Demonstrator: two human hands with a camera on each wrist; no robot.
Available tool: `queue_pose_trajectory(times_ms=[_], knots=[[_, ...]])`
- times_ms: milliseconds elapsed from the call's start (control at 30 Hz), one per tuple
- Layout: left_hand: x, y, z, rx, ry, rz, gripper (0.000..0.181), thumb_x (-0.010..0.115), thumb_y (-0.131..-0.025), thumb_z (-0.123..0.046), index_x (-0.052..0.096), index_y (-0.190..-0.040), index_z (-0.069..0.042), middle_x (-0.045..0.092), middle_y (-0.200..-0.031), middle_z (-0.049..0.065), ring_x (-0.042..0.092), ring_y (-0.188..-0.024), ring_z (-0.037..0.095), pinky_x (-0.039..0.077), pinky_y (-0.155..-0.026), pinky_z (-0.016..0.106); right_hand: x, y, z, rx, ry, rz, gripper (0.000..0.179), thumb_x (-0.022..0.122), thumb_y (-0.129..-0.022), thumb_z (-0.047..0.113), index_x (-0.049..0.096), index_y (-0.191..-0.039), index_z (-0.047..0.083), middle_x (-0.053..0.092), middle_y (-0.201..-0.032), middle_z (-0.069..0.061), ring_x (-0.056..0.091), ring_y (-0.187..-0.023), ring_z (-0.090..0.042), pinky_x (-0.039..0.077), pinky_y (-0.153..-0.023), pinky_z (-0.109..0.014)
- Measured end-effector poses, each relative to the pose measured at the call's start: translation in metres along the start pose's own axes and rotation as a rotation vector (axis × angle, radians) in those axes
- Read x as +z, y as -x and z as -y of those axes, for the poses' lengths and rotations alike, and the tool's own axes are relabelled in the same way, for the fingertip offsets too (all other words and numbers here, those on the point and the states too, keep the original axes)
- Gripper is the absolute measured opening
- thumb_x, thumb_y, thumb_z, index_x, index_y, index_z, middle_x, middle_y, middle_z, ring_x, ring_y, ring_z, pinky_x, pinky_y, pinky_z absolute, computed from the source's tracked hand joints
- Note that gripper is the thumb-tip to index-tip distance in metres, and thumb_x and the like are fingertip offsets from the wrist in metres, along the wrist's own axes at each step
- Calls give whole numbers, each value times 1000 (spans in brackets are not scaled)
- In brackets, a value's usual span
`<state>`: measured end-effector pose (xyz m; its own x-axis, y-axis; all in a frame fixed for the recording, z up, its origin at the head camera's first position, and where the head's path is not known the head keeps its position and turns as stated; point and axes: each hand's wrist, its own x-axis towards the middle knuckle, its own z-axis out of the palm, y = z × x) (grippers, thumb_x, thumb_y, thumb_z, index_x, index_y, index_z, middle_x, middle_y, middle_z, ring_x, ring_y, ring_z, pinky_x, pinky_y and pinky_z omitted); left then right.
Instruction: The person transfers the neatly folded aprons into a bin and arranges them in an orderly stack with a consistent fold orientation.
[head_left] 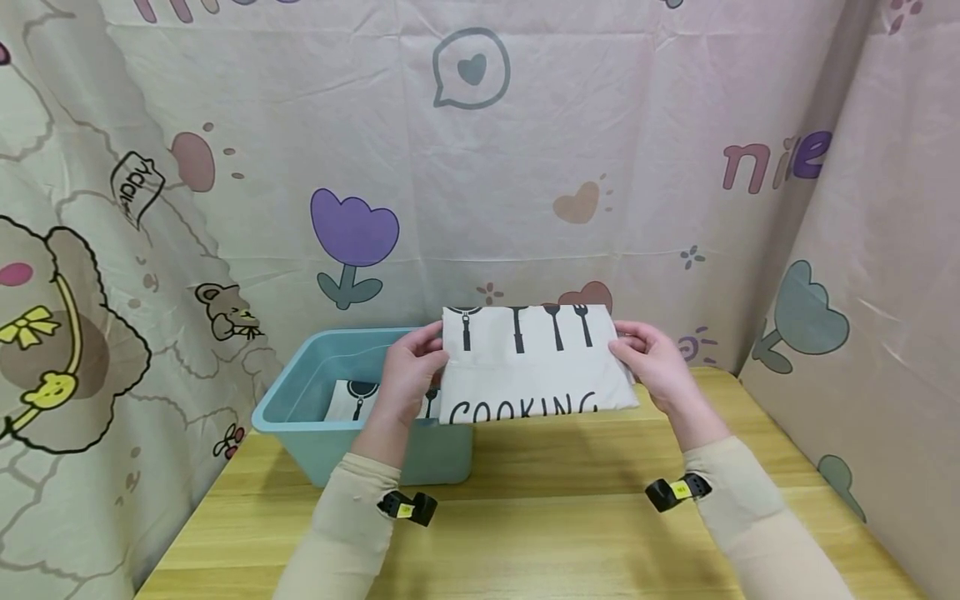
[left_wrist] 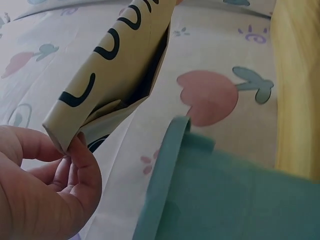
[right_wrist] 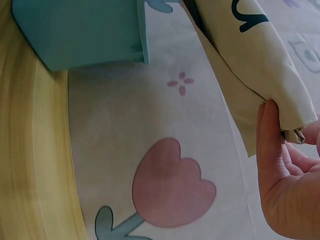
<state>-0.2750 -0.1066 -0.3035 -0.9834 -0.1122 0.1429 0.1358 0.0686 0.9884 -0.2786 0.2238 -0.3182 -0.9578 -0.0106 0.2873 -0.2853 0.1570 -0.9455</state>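
Observation:
A folded white cloth (head_left: 525, 367), printed with black utensils and the word COOKING, is held up above the table. My left hand (head_left: 408, 367) pinches its left edge between thumb and fingers. At the opposite edge, my right hand (head_left: 656, 358) grips it the same way. Seen from the left wrist, the cloth (left_wrist: 115, 55) shows several folded layers, with thumb and fingertip on its lower corner. In the right wrist view the layers hang slightly apart beside the fingers (right_wrist: 270, 135). Another cloth (head_left: 342, 404) with similar utensil print lies inside a blue-green bin (head_left: 438, 458), partly hidden by my left hand.
The bin stands on the left of a wooden table (head_left: 540, 533), just behind my left forearm. A patterned curtain (head_left: 480, 183) hangs behind the table and along both sides. A black camera is strapped to each wrist.

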Motion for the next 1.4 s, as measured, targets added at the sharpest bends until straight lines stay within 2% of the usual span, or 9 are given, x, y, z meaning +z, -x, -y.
queue_pose_trajectory(times_ms=[300,500,767,1033,1233,1400], knots=[[-25,-6,-5,-37,-68,-15,50,58,-95,0,55,-143,-13,60,-118,12,55,-101,24,51,-72,30,24,-5,4,-3,-54,10,41,56,-97,-1,45,-134,-14,62,-85,7,60,-74,-4,55,-63,-23],[-39,-9,-2,-25,-94,-27,50,56,-94,1,54,-143,-10,61,-118,13,56,-99,22,50,-71,29,39,-7,2,11,-105,21,41,56,-97,-2,44,-134,-14,62,-85,5,59,-75,-4,55,-64,-23],[-58,-16,-1,-44,-105,-46,51,55,-94,1,53,-144,-10,59,-120,13,57,-96,20,52,-67,25,61,-13,0,17,-122,14,38,57,-96,-3,48,-132,-13,62,-83,5,59,-74,-5,54,-63,-23],[-80,-26,-1,-58,-172,-78,52,53,-95,1,51,-145,-10,58,-128,15,56,-100,18,50,-75,30,88,-21,3,23,-136,9,37,59,-95,-3,51,-130,-10,61,-82,3,58,-72,-6,53,-61,-23],[-97,-31,-4,-48,-249,-95,52,51,-95,-2,49,-146,-9,56,-128,15,53,-104,20,49,-72,27,107,-27,6,28,-138,21,38,59,-94,-3,52,-131,-9,63,-85,-2,59,-71,-8,53,-61,-25],[-108,-35,-3,-43,-286,-108,51,51,-94,-1,50,-145,-7,55,-127,15,53,-100,17,49,-70,23,121,-31,10,22,-130,26,36,59,-93,-4,53,-128,-9,65,-85,-7,60,-70,-10,54,-61,-27]])
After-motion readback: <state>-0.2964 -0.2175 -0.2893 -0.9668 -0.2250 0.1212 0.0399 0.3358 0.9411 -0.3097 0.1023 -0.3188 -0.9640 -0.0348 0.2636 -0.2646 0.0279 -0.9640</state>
